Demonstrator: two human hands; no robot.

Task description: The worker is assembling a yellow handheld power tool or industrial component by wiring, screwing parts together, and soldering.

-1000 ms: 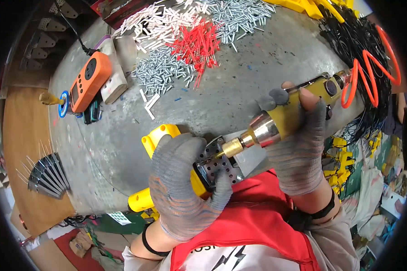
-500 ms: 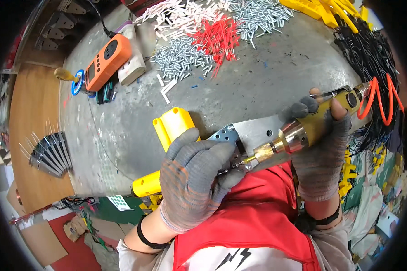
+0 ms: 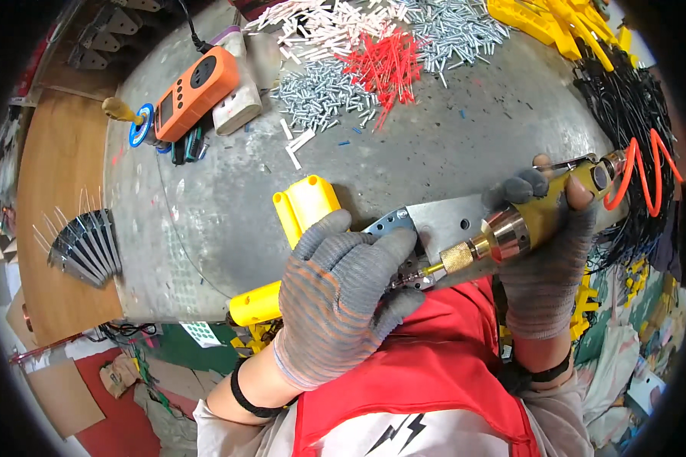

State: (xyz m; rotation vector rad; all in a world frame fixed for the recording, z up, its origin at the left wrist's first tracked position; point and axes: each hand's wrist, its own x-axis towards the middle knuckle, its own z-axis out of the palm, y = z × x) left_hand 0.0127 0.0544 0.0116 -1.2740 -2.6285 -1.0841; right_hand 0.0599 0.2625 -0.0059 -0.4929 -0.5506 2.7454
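My left hand (image 3: 339,293), in a grey striped glove, is closed round a yellow plastic handle (image 3: 312,204). Its lower tube sticks out on the left. Under the fingertips lies a blue-grey metal bracket with small holes (image 3: 392,222), against a flat silver metal plate (image 3: 442,221). My right hand (image 3: 545,266), gloved too, is wrapped round a gold pneumatic screwdriver (image 3: 541,217), held slanting. The driver's bit points down-left and meets the bracket beside my left fingertips. A screw at the tip is too small to make out for sure.
Heaps of silver screws (image 3: 324,95), red strips (image 3: 385,65) and white sleeves (image 3: 335,30) lie at the back. An orange meter (image 3: 194,95) stands far left. Black cables (image 3: 625,99) and an orange coiled hose (image 3: 633,183) are at the right. Fanned metal blades (image 3: 88,247) sit left.
The whole view has shifted slightly, so the bench things appear a little further right. Both hands keep their holds, and the screwdriver's bit stays at the bracket.
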